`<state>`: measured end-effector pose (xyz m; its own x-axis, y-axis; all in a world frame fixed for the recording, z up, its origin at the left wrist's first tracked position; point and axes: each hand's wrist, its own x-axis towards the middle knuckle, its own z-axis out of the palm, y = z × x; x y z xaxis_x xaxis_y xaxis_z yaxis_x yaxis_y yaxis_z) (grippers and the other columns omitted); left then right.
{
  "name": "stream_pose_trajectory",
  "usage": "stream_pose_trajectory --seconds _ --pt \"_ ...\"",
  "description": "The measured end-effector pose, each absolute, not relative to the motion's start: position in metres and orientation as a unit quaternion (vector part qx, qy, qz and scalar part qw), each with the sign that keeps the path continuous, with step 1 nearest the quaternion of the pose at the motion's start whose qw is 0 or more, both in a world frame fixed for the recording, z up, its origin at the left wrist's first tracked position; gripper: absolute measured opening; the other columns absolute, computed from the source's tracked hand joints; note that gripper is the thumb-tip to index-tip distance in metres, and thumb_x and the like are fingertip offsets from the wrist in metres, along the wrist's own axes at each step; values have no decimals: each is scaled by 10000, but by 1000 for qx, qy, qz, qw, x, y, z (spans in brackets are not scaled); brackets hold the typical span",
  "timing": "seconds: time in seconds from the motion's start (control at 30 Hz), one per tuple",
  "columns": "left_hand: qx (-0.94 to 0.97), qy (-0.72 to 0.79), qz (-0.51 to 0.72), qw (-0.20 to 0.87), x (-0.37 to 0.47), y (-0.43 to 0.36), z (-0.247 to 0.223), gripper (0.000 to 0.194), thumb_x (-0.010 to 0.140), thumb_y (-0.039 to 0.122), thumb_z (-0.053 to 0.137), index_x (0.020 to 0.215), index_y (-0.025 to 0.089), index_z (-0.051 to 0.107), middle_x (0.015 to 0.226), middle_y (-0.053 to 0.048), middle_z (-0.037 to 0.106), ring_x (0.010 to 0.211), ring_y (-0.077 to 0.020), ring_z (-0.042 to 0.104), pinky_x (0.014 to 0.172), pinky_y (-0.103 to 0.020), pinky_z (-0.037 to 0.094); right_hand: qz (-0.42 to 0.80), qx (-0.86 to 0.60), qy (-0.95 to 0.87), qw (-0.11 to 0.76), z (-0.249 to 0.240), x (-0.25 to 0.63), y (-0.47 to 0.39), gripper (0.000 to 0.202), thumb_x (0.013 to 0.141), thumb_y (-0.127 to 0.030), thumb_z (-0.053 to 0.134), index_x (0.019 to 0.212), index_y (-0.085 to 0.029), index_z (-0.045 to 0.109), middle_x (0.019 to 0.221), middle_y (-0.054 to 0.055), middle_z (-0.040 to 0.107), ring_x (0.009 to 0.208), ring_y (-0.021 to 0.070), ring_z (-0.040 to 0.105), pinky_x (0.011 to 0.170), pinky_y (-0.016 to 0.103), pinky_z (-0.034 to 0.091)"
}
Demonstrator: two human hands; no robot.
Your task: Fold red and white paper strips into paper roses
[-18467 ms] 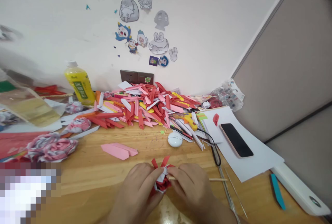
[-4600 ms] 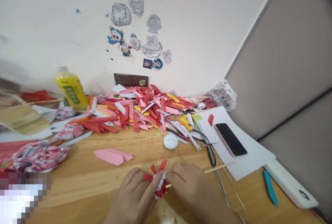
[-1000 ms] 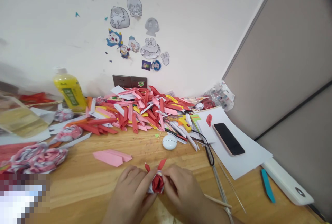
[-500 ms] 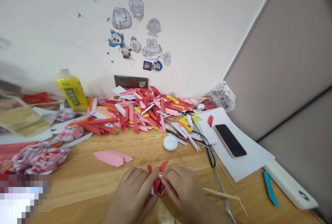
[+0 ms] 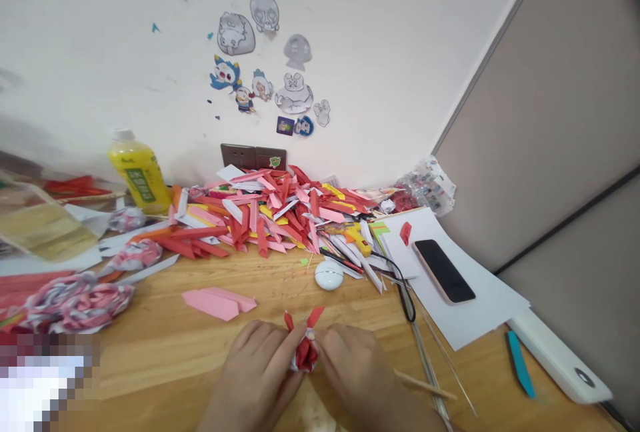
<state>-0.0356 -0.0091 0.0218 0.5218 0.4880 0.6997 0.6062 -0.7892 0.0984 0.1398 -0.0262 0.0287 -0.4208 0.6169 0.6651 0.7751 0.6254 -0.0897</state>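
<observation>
Near the front edge of the wooden table, my left hand (image 5: 260,365) and my right hand (image 5: 353,365) pinch a small red and white folded-paper piece (image 5: 305,354) between them. Two red pointed strips stick up from its top, one leaning left and one leaning right. My fingers are closed round its sides, and the thumbs partly hide it. Two pink folded strips (image 5: 217,303) lie on the table beyond my left hand. A thin wooden stick (image 5: 425,385) lies to the right, partly under my right forearm.
A heap of folded strips (image 5: 270,212) lines the wall, with a yellow glue gun (image 5: 356,237) and a white case (image 5: 329,275) before it. A yellow bottle (image 5: 140,175) stands left. A phone (image 5: 444,271) rests on white paper (image 5: 450,315) at right; woven paper pieces (image 5: 80,302) lie left.
The wooden stick by my right forearm has shifted slightly left and down. My right hand has turned a little, while both hands keep their hold on the paper piece.
</observation>
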Motion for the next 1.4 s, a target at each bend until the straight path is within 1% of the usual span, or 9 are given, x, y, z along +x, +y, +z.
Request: stream_pose_trajectory --seconds 0.27,0.5,0.6,0.73,0.93,1.03,1.13,1.23,1.4 --pt "-870 -318 -368 85 -36 -10 20 219 866 129 489 1060 142 588 754 -38 677 659 -197 587 656 -322 436 -114 -416 -844 318 29 139 -23 457 1023 -214 166 706 -206 494 552 11 560 451 142 516 451 274 315" --pt "-866 -316 -379 79 -35 -10 20 210 896 155 465 1069 137 583 754 -40 673 662 -195 579 660 -323 428 -93 -419 -828 360 30 139 -26 388 1033 -242 196 819 -187 514 589 -2 597 469 133 559 471 254 335" --pt "-864 -318 -382 76 -34 -10 21 206 902 154 463 1066 139 585 745 -37 670 656 -196 574 661 -326 428 -119 -433 -819 358 25 138 -26 405 1037 -271 187 789 -199 499 563 -12 586 447 132 556 463 255 326" --pt "-864 -319 -381 81 -34 -9 21 195 901 151 470 1054 134 589 732 -40 664 643 -199 564 643 -327 423 -125 -453 -818 331 18 137 -24 453 1037 -311 157 752 -207 493 566 -8 573 450 133 552 463 257 323" --pt "-861 -325 -381 82 -34 -10 17 190 900 169 483 1054 136 590 728 -37 658 640 -203 556 636 -333 421 -63 -448 -827 334 21 140 -26 455 1038 -306 162 792 -189 527 646 16 610 537 133 591 518 240 371" --pt "-863 -324 -379 79 -34 -10 17 192 901 159 480 1055 138 593 744 -41 662 661 -205 563 654 -337 422 -23 -461 -821 337 25 141 -28 457 1038 -348 189 779 -190 531 648 12 615 530 126 589 503 233 373" --pt "-865 -316 -384 73 -34 -10 18 200 897 154 485 1065 131 593 763 -48 668 675 -205 566 668 -337 421 -13 -463 -814 350 28 141 -28 455 1039 -363 197 790 -194 539 641 3 629 513 123 593 491 233 375" --pt "-862 -315 -391 71 -34 -10 19 201 892 147 491 1062 125 594 759 -47 668 677 -204 563 674 -337 418 -27 -461 -815 351 29 140 -28 456 1043 -345 185 803 -197 544 613 -2 632 490 122 594 476 236 370" --pt "-861 -316 -393 62 -35 -10 21 187 894 156 490 1043 133 599 751 -40 668 664 -199 560 667 -331 417 -111 -411 -833 355 26 138 -27 439 1038 -270 184 745 -196 503 538 -3 569 420 127 529 440 246 335"
